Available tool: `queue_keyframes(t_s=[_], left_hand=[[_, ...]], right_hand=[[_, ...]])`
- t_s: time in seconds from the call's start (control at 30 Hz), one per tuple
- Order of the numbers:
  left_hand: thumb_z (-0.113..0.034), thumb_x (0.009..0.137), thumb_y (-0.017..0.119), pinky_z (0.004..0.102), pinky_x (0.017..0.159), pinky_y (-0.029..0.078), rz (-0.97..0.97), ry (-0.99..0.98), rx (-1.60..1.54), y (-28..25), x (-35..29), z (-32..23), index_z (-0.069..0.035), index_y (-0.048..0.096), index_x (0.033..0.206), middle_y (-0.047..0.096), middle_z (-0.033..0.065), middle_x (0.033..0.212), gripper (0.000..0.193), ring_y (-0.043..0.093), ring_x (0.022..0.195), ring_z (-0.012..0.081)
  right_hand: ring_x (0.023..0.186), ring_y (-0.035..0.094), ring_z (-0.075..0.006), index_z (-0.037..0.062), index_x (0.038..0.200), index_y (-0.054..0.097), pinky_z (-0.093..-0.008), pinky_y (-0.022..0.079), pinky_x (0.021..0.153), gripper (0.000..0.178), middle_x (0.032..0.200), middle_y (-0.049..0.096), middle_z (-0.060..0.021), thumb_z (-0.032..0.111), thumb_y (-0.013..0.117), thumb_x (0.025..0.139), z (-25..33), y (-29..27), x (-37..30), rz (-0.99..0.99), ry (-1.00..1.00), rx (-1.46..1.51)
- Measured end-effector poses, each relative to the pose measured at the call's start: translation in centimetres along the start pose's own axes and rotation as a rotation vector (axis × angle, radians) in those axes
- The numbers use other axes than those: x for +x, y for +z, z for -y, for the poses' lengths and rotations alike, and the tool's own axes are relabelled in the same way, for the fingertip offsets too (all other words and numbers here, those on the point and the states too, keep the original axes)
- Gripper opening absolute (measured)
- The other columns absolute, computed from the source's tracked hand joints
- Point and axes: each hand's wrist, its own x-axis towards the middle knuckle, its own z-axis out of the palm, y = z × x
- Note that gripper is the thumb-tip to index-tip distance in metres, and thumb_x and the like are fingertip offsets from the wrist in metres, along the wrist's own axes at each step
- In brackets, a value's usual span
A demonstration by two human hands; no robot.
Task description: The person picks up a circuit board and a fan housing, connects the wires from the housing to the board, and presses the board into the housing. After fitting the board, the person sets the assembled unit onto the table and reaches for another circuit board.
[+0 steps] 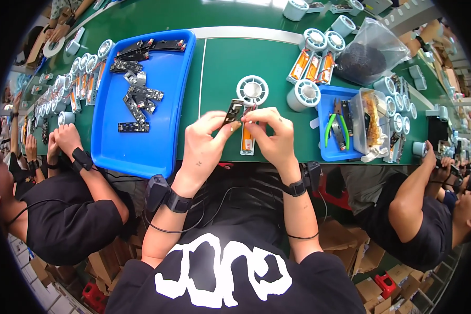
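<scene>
In front of me a pale blue fan body (252, 90) lies on the green table, its round grille away from me. Its open handle points my way and shows an orange battery cell (247, 142). My left hand (203, 140) is closed on a small black circuit board (233, 111), held tilted just left of the handle. Over the handle, my right hand (273, 138) makes a pinch with thumb and forefinger on thin reddish wires (249, 108), close to the board. The fingertips partly hide the wires' ends.
A blue tray (165, 133) of black circuit boards stands at left. At right, a smaller blue tray (334, 153) holds green-handled pliers (331, 128) beside a clear plastic box (362, 112). Several fan bodies (312, 65) and a bag of dark pieces (363, 57) stand behind. People sit on both sides.
</scene>
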Motion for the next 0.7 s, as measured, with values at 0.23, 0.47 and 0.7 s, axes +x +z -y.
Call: queue_keyframes(t_s=[0.23,0.47,0.7], left_hand=[[-0.007,0.093,0.068,0.0257,0.066,0.051,0.100,-0.210,-0.498,0.8,-0.3,-0.3,0.003,0.065,0.116,0.067,0.0042,0.091,0.025,0.063,0.071,0.0110],[-0.001,0.094,0.059,0.0254,0.064,0.049,0.141,-0.303,-0.480,-0.1,0.3,0.3,0.001,0.056,0.125,0.067,0.0054,0.088,0.031,0.061,0.070,0.0095],[-0.015,0.103,0.051,0.0216,0.053,0.033,0.156,-0.208,-0.551,-0.2,0.2,0.5,-0.003,0.058,0.129,0.052,-0.0013,0.076,0.030,0.042,0.059,0.0049]], right_hand=[[0.072,0.063,-0.0145,0.0011,0.100,0.073,-0.0264,0.051,0.065,0.019,0.091,0.075,-0.0076,-0.006,0.073,0.083,0.1,0.7,-0.1,-0.115,-0.019,-0.096],[0.075,0.067,-0.0175,0.0007,0.101,0.074,-0.0281,0.053,0.066,0.019,0.089,0.074,-0.0086,-0.004,0.075,0.083,1.0,1.2,0.6,-0.106,-0.057,-0.185],[0.074,0.069,-0.0195,0.0015,0.099,0.073,-0.0281,0.054,0.065,0.017,0.088,0.073,-0.0100,-0.003,0.076,0.083,1.4,1.8,0.5,-0.176,0.027,-0.150]])
